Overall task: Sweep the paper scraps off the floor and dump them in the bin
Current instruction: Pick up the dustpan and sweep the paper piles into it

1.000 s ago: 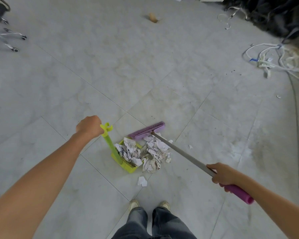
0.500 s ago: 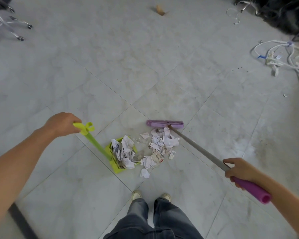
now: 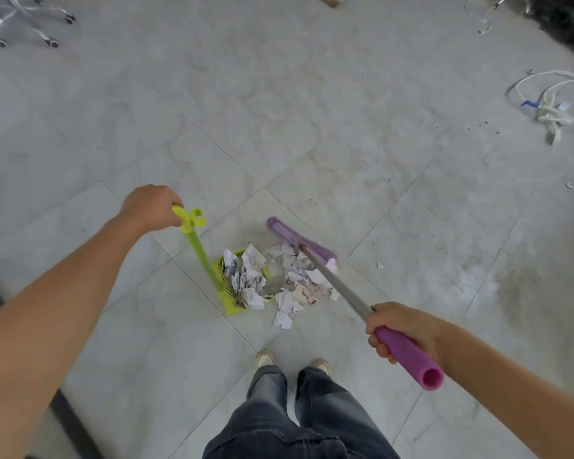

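The green dustpan (image 3: pixel 227 303) handle is gripped by the left hand (image 3: pixel 150 207), the purple broom (image 3: pixel 292 238) by the right hand (image 3: pixel 401 329). Paper scraps (image 3: pixel 295 283) are heaped partly in the dustpan, partly on the floor (image 3: pixel 312 144), seemingly against the broom.

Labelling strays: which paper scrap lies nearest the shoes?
The white scrap at the near tip of the floor pile, right of the dustpan; the others lie farther off, in the dustpan or by the broom head.
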Action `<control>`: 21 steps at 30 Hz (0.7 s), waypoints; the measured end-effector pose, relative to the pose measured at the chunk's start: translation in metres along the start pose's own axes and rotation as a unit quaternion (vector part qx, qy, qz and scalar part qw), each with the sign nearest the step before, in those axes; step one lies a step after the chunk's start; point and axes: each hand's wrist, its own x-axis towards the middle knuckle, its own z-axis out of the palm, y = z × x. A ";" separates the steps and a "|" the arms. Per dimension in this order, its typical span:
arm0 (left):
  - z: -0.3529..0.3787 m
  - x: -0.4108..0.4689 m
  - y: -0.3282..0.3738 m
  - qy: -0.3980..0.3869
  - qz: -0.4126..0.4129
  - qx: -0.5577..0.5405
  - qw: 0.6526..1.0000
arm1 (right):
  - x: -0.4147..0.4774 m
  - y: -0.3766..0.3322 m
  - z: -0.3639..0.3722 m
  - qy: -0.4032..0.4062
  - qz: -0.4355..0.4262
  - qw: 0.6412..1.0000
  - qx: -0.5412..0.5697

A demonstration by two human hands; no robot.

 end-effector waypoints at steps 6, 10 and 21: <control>0.003 -0.007 0.006 0.005 -0.018 -0.015 1.000 | -0.013 -0.019 0.007 -0.098 0.053 0.993 0.049; 0.003 -0.012 0.010 0.004 -0.027 -0.027 0.999 | -0.026 -0.038 0.010 -0.186 0.078 0.976 0.086; 0.008 -0.030 0.023 0.004 -0.062 -0.064 0.996 | -0.018 -0.051 -0.009 -0.295 0.022 0.951 0.086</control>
